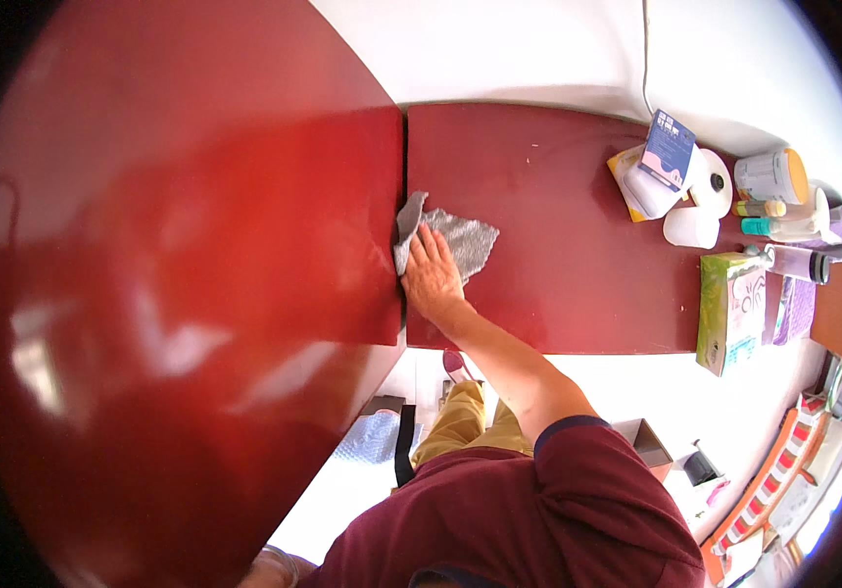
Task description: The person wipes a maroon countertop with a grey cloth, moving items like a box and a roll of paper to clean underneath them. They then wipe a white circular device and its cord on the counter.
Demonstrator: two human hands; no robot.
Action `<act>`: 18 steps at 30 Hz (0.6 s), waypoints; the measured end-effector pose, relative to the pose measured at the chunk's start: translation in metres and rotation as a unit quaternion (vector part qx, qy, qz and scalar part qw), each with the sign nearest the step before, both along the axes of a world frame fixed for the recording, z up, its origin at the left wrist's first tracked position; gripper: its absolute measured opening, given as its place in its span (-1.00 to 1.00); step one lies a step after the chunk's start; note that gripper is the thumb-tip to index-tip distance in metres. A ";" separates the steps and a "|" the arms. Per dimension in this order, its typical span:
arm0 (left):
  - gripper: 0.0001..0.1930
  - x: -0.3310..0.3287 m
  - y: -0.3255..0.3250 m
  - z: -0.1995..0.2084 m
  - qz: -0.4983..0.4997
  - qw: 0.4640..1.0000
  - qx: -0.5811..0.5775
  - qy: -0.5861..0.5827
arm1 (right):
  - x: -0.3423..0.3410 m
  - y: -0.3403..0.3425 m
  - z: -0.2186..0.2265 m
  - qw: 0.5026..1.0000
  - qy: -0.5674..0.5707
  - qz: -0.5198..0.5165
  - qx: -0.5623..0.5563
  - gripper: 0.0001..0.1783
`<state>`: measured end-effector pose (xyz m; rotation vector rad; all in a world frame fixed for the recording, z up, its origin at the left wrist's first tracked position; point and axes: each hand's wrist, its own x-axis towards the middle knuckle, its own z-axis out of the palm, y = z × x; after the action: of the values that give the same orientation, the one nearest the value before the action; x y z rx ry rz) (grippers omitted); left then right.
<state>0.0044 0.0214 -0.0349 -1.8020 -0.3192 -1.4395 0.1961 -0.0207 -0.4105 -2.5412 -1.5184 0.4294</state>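
Observation:
My right hand lies flat on a crumpled grey cloth, its fingers stretched out and pressing it down. The cloth rests at the left end of a dark red tabletop, against the seam with a tall glossy red panel or surface. One corner of the cloth is folded up along that seam. Of my left hand only a small part near a wristband shows at the lower edge, beside the red surface. Its fingers are hidden.
On the tabletop's right stand a blue-and-white box, a white roll, a tub with a yellow lid, several bottles and a green-and-white tissue pack. A cable runs down the white wall. An open box stands below.

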 end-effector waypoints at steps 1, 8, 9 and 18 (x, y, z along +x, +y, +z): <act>-0.94 -0.003 -0.002 0.000 -0.004 1.000 0.001 -0.001 | -0.015 -0.011 0.002 1.000 0.010 -0.008 0.016 -0.38; -0.94 -0.017 -0.003 -0.001 -0.015 1.000 -0.002 -0.015 | -0.084 -0.057 -0.004 0.998 0.049 0.008 0.032 -0.45; -0.94 -0.017 -0.002 0.000 -0.015 1.000 -0.002 -0.016 | -0.092 -0.067 -0.003 0.999 0.027 0.029 0.028 -0.45; -0.94 -0.010 0.004 -0.004 -0.012 1.000 -0.011 -0.008 | -0.079 -0.110 -0.010 0.993 0.059 0.033 0.095 -0.51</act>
<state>-0.0057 0.0259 -0.0391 -1.8186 -0.3240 -1.4729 0.1172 -0.1303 -0.4203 -2.2861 -1.5248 0.4135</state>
